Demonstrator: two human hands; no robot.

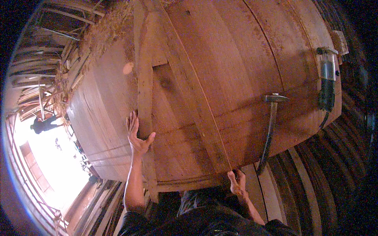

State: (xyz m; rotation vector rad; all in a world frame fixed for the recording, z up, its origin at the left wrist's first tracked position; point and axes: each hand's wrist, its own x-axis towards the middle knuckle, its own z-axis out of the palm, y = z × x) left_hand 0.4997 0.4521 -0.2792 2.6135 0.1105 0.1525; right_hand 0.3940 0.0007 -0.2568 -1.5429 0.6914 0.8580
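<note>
A large wooden table (244, 59) spreads before me. Lengthwise across it lies a narrow wooden strip (145, 86); my left hand (138, 135) rests against it, fingers stretched forward and thumb apart. To the right, a wider wooden plank (193, 102) slants from the far side to the near edge. A thin pale line (202, 97) runs along its right side, either a string or the plank's lit edge. My right hand (237, 183) is closed at the near end of that line, by the table edge. What its fingers hold is hidden.
A claw-type hammer (271, 122) lies at the right, its handle overhanging the near edge. Further right is a dark cylindrical tool with a clear section (327, 78). Wood shavings (108, 29) pile up at far left. A person (43, 124) is beyond, by a bright opening.
</note>
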